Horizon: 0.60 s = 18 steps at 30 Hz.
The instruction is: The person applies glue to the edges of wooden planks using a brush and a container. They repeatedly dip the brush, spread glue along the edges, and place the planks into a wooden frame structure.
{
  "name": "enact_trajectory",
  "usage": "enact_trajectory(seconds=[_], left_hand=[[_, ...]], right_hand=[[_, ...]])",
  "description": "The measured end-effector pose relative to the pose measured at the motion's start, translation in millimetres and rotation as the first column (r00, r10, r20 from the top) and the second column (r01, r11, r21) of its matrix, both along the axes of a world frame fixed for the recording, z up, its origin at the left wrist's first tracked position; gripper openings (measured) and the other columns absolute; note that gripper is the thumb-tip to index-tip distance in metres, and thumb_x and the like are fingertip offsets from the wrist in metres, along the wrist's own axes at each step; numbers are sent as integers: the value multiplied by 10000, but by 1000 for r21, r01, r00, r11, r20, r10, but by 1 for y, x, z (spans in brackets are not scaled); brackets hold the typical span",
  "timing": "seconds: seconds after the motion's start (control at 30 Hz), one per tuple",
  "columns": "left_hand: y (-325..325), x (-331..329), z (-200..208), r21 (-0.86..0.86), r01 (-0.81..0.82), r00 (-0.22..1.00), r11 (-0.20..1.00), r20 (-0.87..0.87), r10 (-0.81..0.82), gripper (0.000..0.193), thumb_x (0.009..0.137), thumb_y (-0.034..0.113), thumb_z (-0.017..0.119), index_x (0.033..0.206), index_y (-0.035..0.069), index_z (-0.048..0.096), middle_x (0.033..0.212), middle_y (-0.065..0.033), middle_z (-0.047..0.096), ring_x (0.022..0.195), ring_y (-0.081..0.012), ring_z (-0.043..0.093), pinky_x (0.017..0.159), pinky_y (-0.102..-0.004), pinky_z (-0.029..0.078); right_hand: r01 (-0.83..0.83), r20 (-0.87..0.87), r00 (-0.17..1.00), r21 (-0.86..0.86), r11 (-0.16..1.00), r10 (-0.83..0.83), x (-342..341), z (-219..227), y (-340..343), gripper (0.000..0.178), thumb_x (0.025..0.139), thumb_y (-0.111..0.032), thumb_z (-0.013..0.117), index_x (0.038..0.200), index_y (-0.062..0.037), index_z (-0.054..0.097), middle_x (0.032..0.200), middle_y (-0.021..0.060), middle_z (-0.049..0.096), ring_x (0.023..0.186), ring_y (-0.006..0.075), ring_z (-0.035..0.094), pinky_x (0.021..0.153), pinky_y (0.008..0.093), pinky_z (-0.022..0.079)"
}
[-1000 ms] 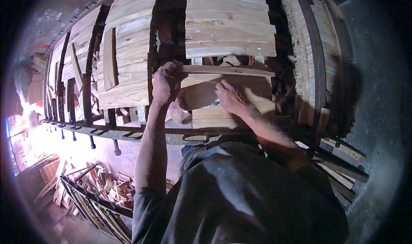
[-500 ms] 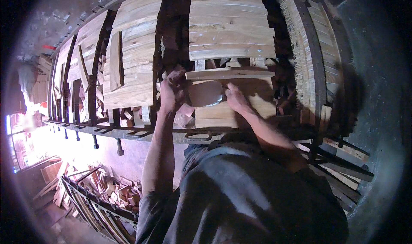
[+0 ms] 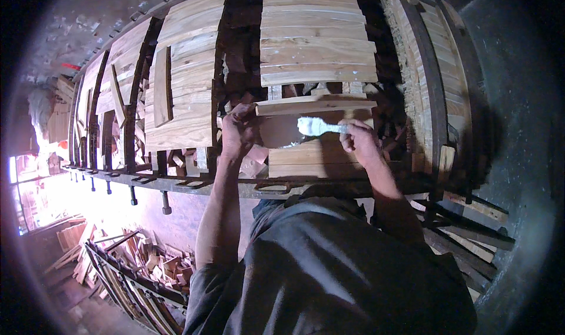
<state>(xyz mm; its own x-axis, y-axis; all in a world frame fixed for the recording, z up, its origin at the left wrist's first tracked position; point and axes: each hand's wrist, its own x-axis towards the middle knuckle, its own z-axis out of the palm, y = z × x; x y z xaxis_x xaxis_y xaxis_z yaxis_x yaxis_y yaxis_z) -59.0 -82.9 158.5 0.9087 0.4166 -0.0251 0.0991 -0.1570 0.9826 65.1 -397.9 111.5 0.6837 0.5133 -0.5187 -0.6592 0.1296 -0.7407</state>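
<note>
My right hand (image 3: 360, 139) is closed around the handle of a brush (image 3: 318, 126), its head coated in thick white paste and pointing left. In my left hand (image 3: 236, 133) is the edge of a brown container (image 3: 276, 132). White smears show at its right rim, and its full shape is hard to make out in the shadow. The brush head hovers at the container's right side. Beneath both lie pale wooden strips (image 3: 318, 156), side by side. A loose wooden strip (image 3: 315, 106) rests just beyond the container, apart from the larger wooden panel (image 3: 318, 46) farther off.
More strip panels (image 3: 182, 93) lie to the left on dark metal bars, with a loose slat on top. A metal rail (image 3: 247, 188) with bolts runs along the near edge. At lower left is a heap of wood offcuts (image 3: 168, 264); dark bars (image 3: 465, 235) stand at lower right.
My right hand has moved right and lifted the brush, whose white-coated head now shows. My left hand keeps its hold on the container.
</note>
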Motion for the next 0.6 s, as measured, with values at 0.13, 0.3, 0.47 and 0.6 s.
enact_trajectory(seconds=[0.13, 0.3, 0.47, 0.6], left_hand=[[-2, 0, -6, -88, -41, 999, 995, 16, 43, 387, 776, -81, 683, 1152, -76, 589, 1108, -75, 632, 1004, -157, 602, 923, -288, 478], [-4, -1, 2, 40, -41, 997, 998, -67, 44, 405, 754, -110, 659, 1153, -55, 617, 1219, -105, 633, 1041, -167, 608, 931, -287, 469], [1, -4, -6, 149, -62, 974, 987, -206, 92, 376, 718, -125, 661, 1081, -26, 668, 1198, -107, 655, 1038, -175, 618, 924, -293, 465], [2, -7, -23, 79, -108, 993, 991, -28, 111, 328, 742, -104, 627, 1060, -28, 659, 994, -38, 654, 935, -118, 588, 848, -254, 469]], right_hand=[[63, 154, 985, 70, 996, -73, 5, 45, 25, 169, 888, -149, 622, 985, -14, 655, 665, 43, 567, 534, 92, 471, 461, 229, 319], [73, 573, 819, -64, 995, -24, 1, 86, 77, 122, 858, -137, 674, 914, -29, 678, 720, 4, 608, 602, 55, 509, 529, 220, 406], [114, 817, 576, -104, 988, 19, -5, 89, 100, 98, 870, -99, 660, 914, -13, 676, 829, 35, 665, 745, 106, 588, 687, 253, 475], [130, 810, 583, -175, 976, 68, -6, 90, 91, 100, 857, -83, 653, 913, -2, 672, 865, 59, 684, 853, 137, 619, 797, 281, 481]])
